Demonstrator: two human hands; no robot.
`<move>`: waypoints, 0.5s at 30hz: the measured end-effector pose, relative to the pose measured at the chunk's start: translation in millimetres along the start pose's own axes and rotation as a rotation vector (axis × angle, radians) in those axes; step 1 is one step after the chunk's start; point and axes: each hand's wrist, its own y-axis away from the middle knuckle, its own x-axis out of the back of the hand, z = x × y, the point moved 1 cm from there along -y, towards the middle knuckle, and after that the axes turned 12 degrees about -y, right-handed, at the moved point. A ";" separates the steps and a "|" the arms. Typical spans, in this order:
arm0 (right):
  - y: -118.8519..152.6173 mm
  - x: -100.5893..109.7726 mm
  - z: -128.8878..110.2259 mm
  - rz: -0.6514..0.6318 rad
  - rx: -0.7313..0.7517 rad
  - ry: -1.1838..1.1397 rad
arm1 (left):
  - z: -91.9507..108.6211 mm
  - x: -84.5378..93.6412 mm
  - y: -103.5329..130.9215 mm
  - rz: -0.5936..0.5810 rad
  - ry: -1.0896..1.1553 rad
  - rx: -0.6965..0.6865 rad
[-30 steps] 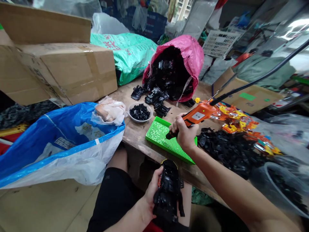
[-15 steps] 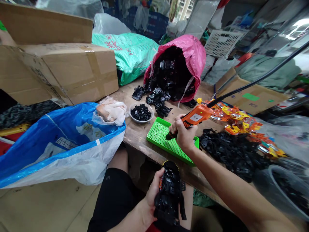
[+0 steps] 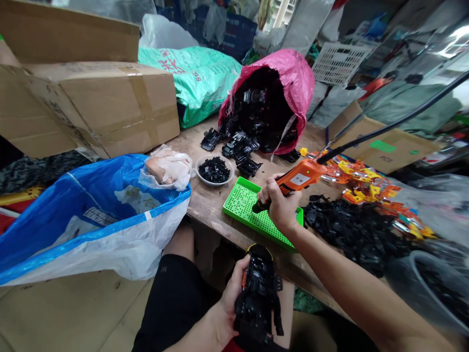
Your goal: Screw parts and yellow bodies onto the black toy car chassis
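My left hand [image 3: 234, 288] is closed around a black plastic toy car body [image 3: 258, 293], held over my lap with its dark underside facing up and bits of orange and yellow at its edge. My right hand [image 3: 281, 203] grips an orange and black electric screwdriver [image 3: 298, 176], its dark tip pointing down and left over the green perforated tray [image 3: 238, 222]. Small shiny screws lie in that tray. Whether the tip touches any of them I cannot tell. A black cable [image 3: 395, 117] runs from the screwdriver up to the right.
A bowl of small black parts [image 3: 214, 170] stands behind the tray. Black chassis pieces spill from a pink sack [image 3: 293, 83]. Right of the tray lie black parts [image 3: 351, 230] and orange-yellow pieces [image 3: 366, 181]. A blue-white sack [image 3: 110, 210] and cardboard box [image 3: 120, 107] are at left.
Almost nothing differs. The view has shifted very slightly, and both hands keep their hold with the screwdriver still over the tray.
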 end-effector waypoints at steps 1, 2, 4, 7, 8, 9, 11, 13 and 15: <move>-0.2 -0.1 0.1 -0.004 0.001 0.003 | -0.3 0.7 -0.4 0.005 -0.001 -0.004; -0.5 -0.2 0.0 -0.006 0.003 0.007 | -0.5 1.7 -1.2 0.012 -0.002 -0.008; -0.9 -0.6 -1.1 -0.005 0.003 0.011 | -1.2 3.8 -3.0 0.029 -0.004 0.000; -1.2 -2.3 -5.3 0.010 0.007 -0.019 | -1.5 4.9 -4.4 0.026 -0.003 0.012; -1.3 -3.2 -7.3 0.011 0.011 -0.036 | -1.3 4.4 -4.1 0.015 -0.005 0.011; -1.4 -4.1 -9.7 0.008 0.016 -0.050 | -1.0 3.4 -3.5 0.004 -0.009 0.007; -1.7 -5.9 -15.2 -0.005 0.026 -0.067 | -0.1 0.7 -1.5 -0.007 -0.017 -0.003; -1.6 -7.4 -22.5 -0.009 0.030 -0.075 | 0.9 -2.5 0.7 0.005 -0.020 -0.003; 0.2 -8.6 -32.3 -0.003 0.029 -0.070 | 1.7 -5.5 2.8 0.035 -0.024 0.005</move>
